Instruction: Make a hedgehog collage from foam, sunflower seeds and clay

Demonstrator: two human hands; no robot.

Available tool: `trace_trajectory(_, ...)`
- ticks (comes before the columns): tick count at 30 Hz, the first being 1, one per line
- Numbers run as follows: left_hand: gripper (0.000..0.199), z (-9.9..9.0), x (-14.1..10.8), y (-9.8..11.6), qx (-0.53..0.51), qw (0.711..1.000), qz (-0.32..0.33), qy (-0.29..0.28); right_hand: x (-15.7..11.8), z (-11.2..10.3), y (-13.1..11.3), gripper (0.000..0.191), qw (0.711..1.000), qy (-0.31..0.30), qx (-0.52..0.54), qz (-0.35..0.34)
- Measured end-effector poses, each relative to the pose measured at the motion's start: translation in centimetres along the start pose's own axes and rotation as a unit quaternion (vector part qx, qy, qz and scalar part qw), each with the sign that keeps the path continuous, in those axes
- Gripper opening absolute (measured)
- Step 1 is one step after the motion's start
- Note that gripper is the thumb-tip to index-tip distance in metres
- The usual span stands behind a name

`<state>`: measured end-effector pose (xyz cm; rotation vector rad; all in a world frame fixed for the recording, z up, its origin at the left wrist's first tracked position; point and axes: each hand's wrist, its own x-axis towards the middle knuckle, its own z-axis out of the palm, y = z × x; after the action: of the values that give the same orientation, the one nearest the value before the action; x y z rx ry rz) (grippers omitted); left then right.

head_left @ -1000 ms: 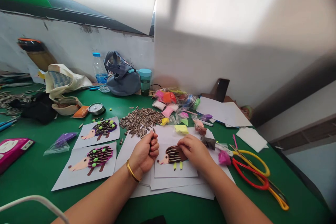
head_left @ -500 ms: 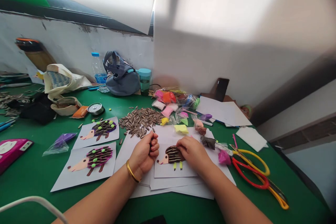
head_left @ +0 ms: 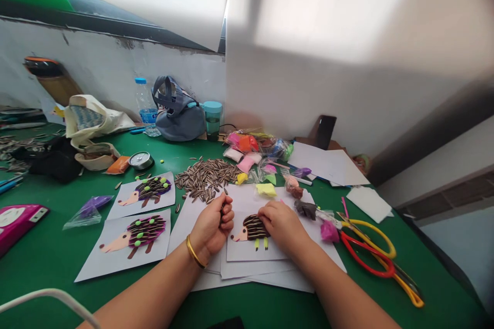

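A hedgehog picture (head_left: 252,229) with a dark body, striped seeds as spines and yellow-green legs lies on white paper before me. My right hand (head_left: 278,221) is pinched at the upper right of the hedgehog's body; what its fingertips hold is hidden. Left of the picture, my left hand (head_left: 216,222) is curled closed, with something dark just showing inside the fingers, too covered to name. Beyond it is a heap of striped sunflower seeds (head_left: 206,177). Two other hedgehog pictures with green dots, one nearer (head_left: 142,234) and one farther (head_left: 150,190), lie at the left.
Bags of coloured clay (head_left: 247,144) stand behind the papers. Red and yellow scissors (head_left: 370,252) lie at the right. A blue-grey bag (head_left: 179,113), a water bottle (head_left: 144,103) and a teal cup (head_left: 212,121) line the wall. A round tin (head_left: 141,160) sits left of the seeds.
My right hand has shifted very slightly left over the hedgehog's body. My left hand stays curled in the same place.
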<state>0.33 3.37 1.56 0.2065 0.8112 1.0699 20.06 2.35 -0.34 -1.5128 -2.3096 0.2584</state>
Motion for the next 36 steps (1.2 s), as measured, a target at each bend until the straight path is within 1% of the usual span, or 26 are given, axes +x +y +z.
trace_trajectory(7,0.023,-0.1,0.1,0.2,-0.01,1.0,-0.007,-0.004,-0.5,-0.3,0.1,0.016,1.0,-0.009,0.023,0.001)
trace_trajectory(9,0.023,-0.2,0.0,0.3,-0.02,1.0,-0.015,-0.012,-0.7,-0.6,0.2,0.015,1.0,0.002,0.028,0.002)
trace_trajectory(11,0.024,-0.2,0.0,0.4,-0.037,0.999,-0.026,-0.028,-0.9,-0.9,0.2,0.015,0.999,0.032,0.038,0.005)
trace_trajectory(13,0.026,-0.1,-0.2,0.4,-0.058,0.996,-0.042,-0.045,-1.0,-1.3,0.0,0.015,0.995,0.079,0.054,0.004)
trace_trajectory(15,0.028,0.1,-0.5,0.4,-0.076,0.994,-0.062,-0.056,-1.2,-1.6,-0.6,0.017,0.989,0.126,0.075,-0.01)
trace_trajectory(17,0.034,0.4,-1.0,0.2,-0.092,0.99,-0.083,-0.071,-1.2,-1.8,-1.4,0.019,0.982,0.156,0.096,-0.035)
trace_trajectory(20,0.045,0.8,-1.5,-0.2,-0.095,0.981,-0.118,-0.124,-1.1,-1.7,-2.7,0.024,0.979,0.155,0.109,-0.078)
trace_trajectory(22,0.049,1.0,-1.8,-0.6,-0.088,0.973,-0.138,-0.16,-0.9,-1.4,-3.3,0.029,0.98,0.149,0.095,-0.094)
trace_trajectory(26,0.053,1.2,-2.3,-1.3,-0.084,0.964,-0.147,-0.205,-0.5,-1.1,-3.9,0.027,0.984,0.126,0.084,-0.092)
trace_trajectory(28,0.053,1.2,-2.4,-1.4,-0.085,0.958,-0.154,-0.225,-0.6,-1.1,-4.0,0.024,0.983,0.12,0.108,-0.09)
trace_trajectory(30,0.052,1.3,-2.4,-1.4,-0.086,0.954,-0.162,-0.236,-0.8,-1.3,-3.9,0.022,0.977,0.129,0.146,-0.09)
trace_trajectory(32,0.05,1.2,-2.4,-1.1,-0.082,0.959,-0.16,-0.219,-1.0,-1.4,-3.5,0.02,0.967,0.156,0.187,-0.076)
trace_trajectory(33,0.049,1.2,-2.3,-1.0,-0.079,0.965,-0.156,-0.197,-1.0,-1.5,-3.1,0.019,0.962,0.175,0.2,-0.063)
trace_trajectory(35,0.045,1.0,-1.9,-0.5,-0.079,0.978,-0.139,-0.137,-1.1,-1.6,-2.1,0.019,0.958,0.2,0.204,-0.032)
trace_trajectory(36,0.041,0.8,-1.6,-0.2,-0.082,0.983,-0.126,-0.104,-1.0,-1.7,-1.5,0.021,0.959,0.203,0.196,-0.021)
